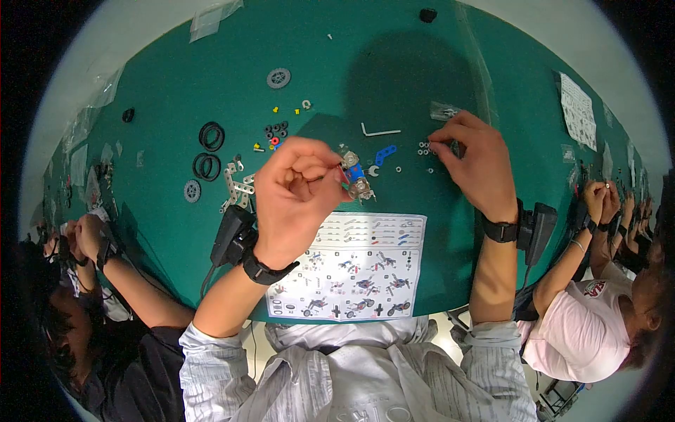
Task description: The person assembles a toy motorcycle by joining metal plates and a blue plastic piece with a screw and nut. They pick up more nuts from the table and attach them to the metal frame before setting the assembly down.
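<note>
1. The left hand [299,193] grasps a small model assembly of silver metal and blue plates [355,171] between thumb and fingertips, the other fingers curled toward the palm.
2. This assembly is held up near the middle of the view, just beyond the top edge of a white printed sheet of pictured steps [351,281].
3. The right hand [481,158] reaches down, thumb and index fingertips close together beside a cluster of small silver nuts [422,149]; I cannot tell whether a nut is between them.
4. Between the hands, on the green tabletop [316,42], lie a silver L-shaped hex key [383,132], a blue perforated plate [386,154] and a small silver open-ended wrench [373,171], the wrench just beside the assembly in the view.
5. A small clear plastic bag [442,110] lies near the right fingertips.
6. Beyond the left hand are silver perforated metal strips [243,187], two groups of black rubber rings [211,136] and a grey spoked wheel [278,78], with a smaller grey wheel [192,190] near the rings.
7. Other people sit at either side, one in black, one in a pink shirt [583,330].
</note>
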`<state>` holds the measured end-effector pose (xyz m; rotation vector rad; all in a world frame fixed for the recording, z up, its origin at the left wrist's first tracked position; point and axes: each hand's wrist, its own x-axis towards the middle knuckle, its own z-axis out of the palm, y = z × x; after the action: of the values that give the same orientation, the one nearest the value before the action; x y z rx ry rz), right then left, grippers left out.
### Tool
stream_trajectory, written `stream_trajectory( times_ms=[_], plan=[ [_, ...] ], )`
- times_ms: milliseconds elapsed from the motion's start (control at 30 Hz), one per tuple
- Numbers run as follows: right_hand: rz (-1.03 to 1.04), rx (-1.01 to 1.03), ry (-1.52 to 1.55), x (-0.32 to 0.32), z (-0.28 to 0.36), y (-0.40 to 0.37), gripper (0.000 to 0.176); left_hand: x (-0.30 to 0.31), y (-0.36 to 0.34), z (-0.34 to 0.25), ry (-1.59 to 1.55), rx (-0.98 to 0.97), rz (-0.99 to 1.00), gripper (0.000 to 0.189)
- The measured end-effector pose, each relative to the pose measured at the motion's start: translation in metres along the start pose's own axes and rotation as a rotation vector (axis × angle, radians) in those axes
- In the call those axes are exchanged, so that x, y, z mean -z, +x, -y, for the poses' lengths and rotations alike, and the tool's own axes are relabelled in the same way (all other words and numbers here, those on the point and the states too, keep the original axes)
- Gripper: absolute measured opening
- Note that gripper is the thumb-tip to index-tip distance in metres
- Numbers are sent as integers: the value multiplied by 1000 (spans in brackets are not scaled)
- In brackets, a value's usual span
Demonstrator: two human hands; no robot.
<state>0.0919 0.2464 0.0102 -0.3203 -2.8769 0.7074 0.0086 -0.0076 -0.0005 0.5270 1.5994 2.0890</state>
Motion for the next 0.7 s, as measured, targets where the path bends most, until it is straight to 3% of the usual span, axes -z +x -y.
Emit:
stream_trajectory(
  times_ms=[700],
  plan=[
    [1, 39, -12, -6, 3, -1, 7, 1, 0, 2, -26, 12, 27, 19]
  ],
)
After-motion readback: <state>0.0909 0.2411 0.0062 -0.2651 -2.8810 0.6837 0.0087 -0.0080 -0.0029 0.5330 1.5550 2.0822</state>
